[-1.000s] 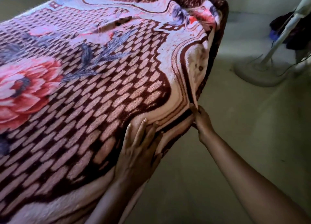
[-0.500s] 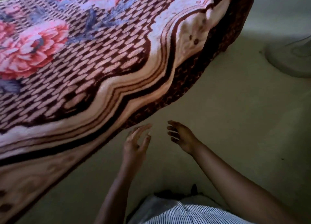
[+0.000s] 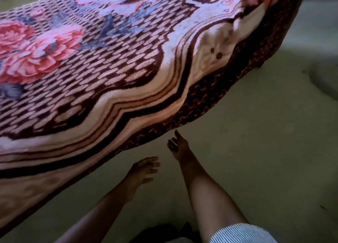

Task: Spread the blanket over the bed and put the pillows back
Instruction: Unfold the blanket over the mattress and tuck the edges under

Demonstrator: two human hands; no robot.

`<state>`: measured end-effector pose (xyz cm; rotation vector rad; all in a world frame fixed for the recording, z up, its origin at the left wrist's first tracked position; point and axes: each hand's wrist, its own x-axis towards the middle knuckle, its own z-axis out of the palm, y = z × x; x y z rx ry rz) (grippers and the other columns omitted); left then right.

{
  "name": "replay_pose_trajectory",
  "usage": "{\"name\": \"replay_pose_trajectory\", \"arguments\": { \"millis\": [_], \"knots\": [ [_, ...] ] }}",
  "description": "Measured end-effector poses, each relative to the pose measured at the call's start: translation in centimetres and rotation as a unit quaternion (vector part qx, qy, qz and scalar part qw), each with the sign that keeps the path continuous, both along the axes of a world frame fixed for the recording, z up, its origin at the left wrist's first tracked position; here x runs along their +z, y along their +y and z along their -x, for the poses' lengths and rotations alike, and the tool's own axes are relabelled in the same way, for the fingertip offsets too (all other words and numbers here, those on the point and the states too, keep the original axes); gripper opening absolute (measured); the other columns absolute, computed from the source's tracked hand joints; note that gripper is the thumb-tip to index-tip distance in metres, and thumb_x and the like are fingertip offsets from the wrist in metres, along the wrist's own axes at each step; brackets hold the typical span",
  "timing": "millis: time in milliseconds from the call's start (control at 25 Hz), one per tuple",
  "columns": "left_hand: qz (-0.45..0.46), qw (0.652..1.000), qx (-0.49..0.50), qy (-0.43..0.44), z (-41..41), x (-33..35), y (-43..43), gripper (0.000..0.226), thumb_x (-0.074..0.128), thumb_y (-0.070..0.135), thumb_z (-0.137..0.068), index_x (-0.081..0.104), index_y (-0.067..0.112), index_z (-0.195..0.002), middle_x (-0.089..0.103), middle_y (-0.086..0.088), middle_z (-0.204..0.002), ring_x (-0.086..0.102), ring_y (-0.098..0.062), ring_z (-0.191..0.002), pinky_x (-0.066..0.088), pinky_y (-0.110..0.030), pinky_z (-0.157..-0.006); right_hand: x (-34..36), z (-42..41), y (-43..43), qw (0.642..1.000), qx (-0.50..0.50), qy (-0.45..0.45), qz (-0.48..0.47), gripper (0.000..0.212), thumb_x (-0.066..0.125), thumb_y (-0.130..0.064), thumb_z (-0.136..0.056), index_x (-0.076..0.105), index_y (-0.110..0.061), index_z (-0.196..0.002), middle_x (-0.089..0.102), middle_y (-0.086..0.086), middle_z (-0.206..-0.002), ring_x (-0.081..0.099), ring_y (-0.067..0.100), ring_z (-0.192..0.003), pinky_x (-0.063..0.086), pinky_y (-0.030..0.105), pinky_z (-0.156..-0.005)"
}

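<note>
Blanket [image 3: 128, 69] lies spread flat over the bed top, which it hides. It has a brown-and-pink brick check in the middle with big pink-red flowers and blue-grey leaves, then wavy cream and dark brown bands. A dark brown zigzag border hangs down over the near side toward the floor [image 3: 256, 151]. The surface looks mostly smooth, with slight ripples near the far right corner. Both hands are below the hanging border, out over the floor, and hold nothing. Right hand [image 3: 176, 146] reaches up toward the hem; its fingers [image 3: 172, 142] are loosely spread and slightly bent. The longest fingertip is just beside the border edge, cannot tell if it touches. Left hand [image 3: 144, 169] is lower and nearer the camera, clear of the blanket, back of the hand up. Its fingers [image 3: 152, 165] are relaxed and a little apart, pointing right. Both forearms are bare and run in from the bottom edge. A striped sleeve [image 3: 241, 233] shows on the right arm at bottom right. The floor is plain dull green-grey. A blurred round grey shape [image 3: 327, 80] sits on it at the right edge, well apart from the hands.
</note>
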<state>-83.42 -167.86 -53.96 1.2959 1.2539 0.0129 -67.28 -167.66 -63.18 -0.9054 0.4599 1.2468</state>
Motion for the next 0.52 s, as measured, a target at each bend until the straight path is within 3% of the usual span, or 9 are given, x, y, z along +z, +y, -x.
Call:
{"name": "replay_pose_trajectory", "arguments": {
  "millis": [80, 160, 320, 440, 520],
  "knots": [
    [0.019, 1.0, 0.003, 0.01, 0.8, -0.8, 0.4, 0.026, 0.052, 0.018, -0.094, 0.06, 0.02, -0.119, 0.065, -0.002, -0.115, 0.06, -0.018, -0.107, 0.05, -0.028, -0.082, -1.3, -0.5, 1.7, 1.0, 0.005, 0.007, -0.006, 0.044, 0.046, -0.027, -0.098, 0.042, -0.013, -0.14, 0.041, 0.013, -0.141, 0.044, 0.03, -0.127, 0.043, 0.034, -0.094],
    [0.032, 0.999, 0.004, 0.013, 1.3, -1.6, 0.9, 0.026, 0.05, 0.019, -0.095, 0.061, 0.02, -0.119, 0.066, -0.001, -0.115, 0.061, -0.018, -0.106, 0.05, -0.029, -0.083, -2.6, -0.8, 2.8, 1.0, -0.006, 0.005, -0.017, 0.042, 0.045, -0.029, -0.099, 0.045, -0.014, -0.138, 0.043, 0.01, -0.143, 0.044, 0.027, -0.128, 0.041, 0.033, -0.096],
    [0.046, 0.999, 0.008, 0.006, 0.9, -3.8, 1.5, 0.027, 0.047, 0.018, -0.097, 0.059, 0.019, -0.12, 0.065, -0.003, -0.117, 0.06, -0.019, -0.108, 0.049, -0.031, -0.086, -4.4, -1.3, 2.8, 0.997, -0.018, -0.048, -0.051, 0.029, 0.043, -0.018, -0.098, 0.051, -0.013, -0.126, 0.053, 0.003, -0.127, 0.052, 0.019, -0.112, 0.039, 0.032, -0.095],
    [0.088, 0.991, 0.083, -0.051, -0.7, -4.8, 1.4, 0.032, 0.048, 0.021, -0.095, 0.05, 0.02, -0.127, 0.06, -0.002, -0.122, 0.056, -0.019, -0.112, 0.043, -0.036, -0.097, -3.7, -1.2, -0.7, 0.998, -0.026, -0.04, -0.035, 0.018, 0.042, -0.021, -0.099, 0.058, -0.015, -0.104, 0.06, 0.002, -0.106, 0.057, 0.015, -0.094, 0.041, 0.033, -0.09],
    [0.128, 0.979, 0.131, -0.09, -2.5, -5.0, 1.0, 0.045, 0.053, 0.033, -0.091, 0.043, 0.022, -0.133, 0.052, -0.002, -0.131, 0.049, -0.018, -0.117, 0.036, -0.038, -0.1, -2.9, -0.4, -4.2, 0.998, -0.026, -0.018, -0.05, 0.019, 0.042, -0.025, -0.098, 0.06, -0.019, -0.101, 0.063, 0.002, -0.103, 0.059, 0.016, -0.095, 0.045, 0.031, -0.085]
  ]
}}
